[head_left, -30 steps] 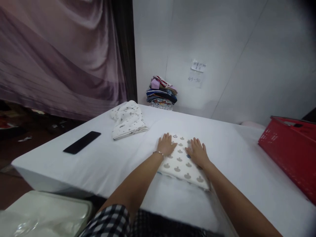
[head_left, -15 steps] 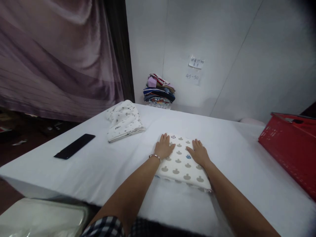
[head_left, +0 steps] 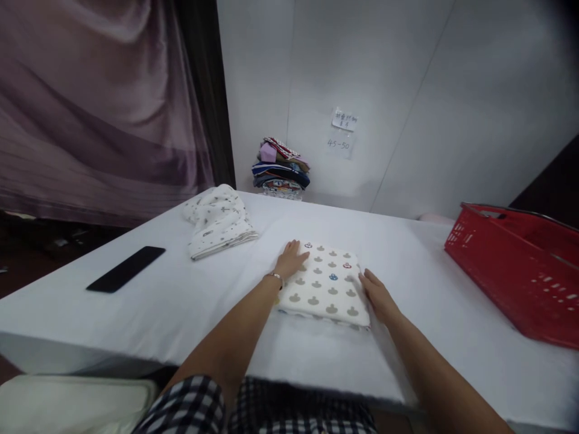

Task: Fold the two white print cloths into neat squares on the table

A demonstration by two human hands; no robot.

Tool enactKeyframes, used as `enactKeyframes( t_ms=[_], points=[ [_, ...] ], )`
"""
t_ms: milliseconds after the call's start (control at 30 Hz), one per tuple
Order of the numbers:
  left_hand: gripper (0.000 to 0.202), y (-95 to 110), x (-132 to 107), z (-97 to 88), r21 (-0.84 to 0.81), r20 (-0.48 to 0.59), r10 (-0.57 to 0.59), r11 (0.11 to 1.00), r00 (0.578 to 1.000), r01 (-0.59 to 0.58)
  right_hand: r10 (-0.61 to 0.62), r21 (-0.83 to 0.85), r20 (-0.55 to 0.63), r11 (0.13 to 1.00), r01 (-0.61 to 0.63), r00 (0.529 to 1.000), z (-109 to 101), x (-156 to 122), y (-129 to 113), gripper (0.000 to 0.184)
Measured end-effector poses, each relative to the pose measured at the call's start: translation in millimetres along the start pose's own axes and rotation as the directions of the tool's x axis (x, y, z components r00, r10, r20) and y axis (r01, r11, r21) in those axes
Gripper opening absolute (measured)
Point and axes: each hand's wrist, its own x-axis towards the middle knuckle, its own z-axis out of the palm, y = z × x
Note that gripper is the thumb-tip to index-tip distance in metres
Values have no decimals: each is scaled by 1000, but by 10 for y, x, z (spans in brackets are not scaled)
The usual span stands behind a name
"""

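Observation:
A folded white cloth (head_left: 323,283) printed with grey, red and blue mushroom-like shapes lies flat on the white-covered table (head_left: 217,325). On its left edge rests my left hand (head_left: 290,260), palm down with the fingers stretched out and a bracelet at the wrist. Along the cloth's right edge stands my right hand (head_left: 379,295), fingers straight and its side against the cloth. Neither hand grips anything. Farther back on the left is a loosely folded white cloth (head_left: 221,220) with small dark prints.
A flat black object (head_left: 126,269) lies at the table's left. On the right stands a red plastic basket (head_left: 511,271). Folded textiles (head_left: 281,166) are piled by the back wall, below handwritten signs (head_left: 341,132). A pale lidded-looking box (head_left: 76,404) sits below the front left edge.
My right hand has moved from the top of the cloth to its right edge. My left hand stays on the left side. The view has shifted rightward, showing more of the red basket.

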Motion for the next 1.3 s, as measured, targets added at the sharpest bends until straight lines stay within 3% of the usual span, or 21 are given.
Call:
enactKeyframes(
  t_ms=[100, 200, 333, 467, 600, 700, 833, 1000, 1300],
  points=[
    [65, 58, -111, -117, -47, 9, 1, 999, 1000, 0, 81, 260, 66, 961, -95, 995, -133, -320, 83, 69],
    [63, 102, -381, -165, 20, 23, 113, 993, 993, -114, 143, 373, 147, 908, -189, 979, -218, -548, 93, 60],
    [69, 39, -872, -132, 157, 130, 362, 912, 923, -379, 168, 339, 314, 900, -276, 934, -278, -645, 65, 32],
    [78, -134, -1188, -67, 274, 194, 506, 795, 840, -542, 215, 264, 384, 906, -330, 898, -253, -600, 24, 33],
    [78, -254, -1241, 13, 363, 135, 551, 746, 823, -559, 247, 235, 392, 904, -356, 886, -149, -555, -13, 38],
    [74, -262, -1232, 67, 397, 89, 564, 736, 821, -549, 202, 276, 361, 909, -311, 911, -100, -527, 5, 30],
    [68, -214, -1271, 111, 429, 46, 607, 706, 794, -564, 104, 330, 298, 922, -204, 949, -138, -510, 72, 24],
    [63, -118, -1360, 153, 452, 35, 647, 670, 762, -589, 89, 326, 278, 928, -181, 956, -245, -559, 52, 26],
    [71, -43, -1378, 261, 438, 38, 607, 704, 793, -559, 100, 261, 252, 951, -168, 962, -426, -635, 67, 29]
  ],
)
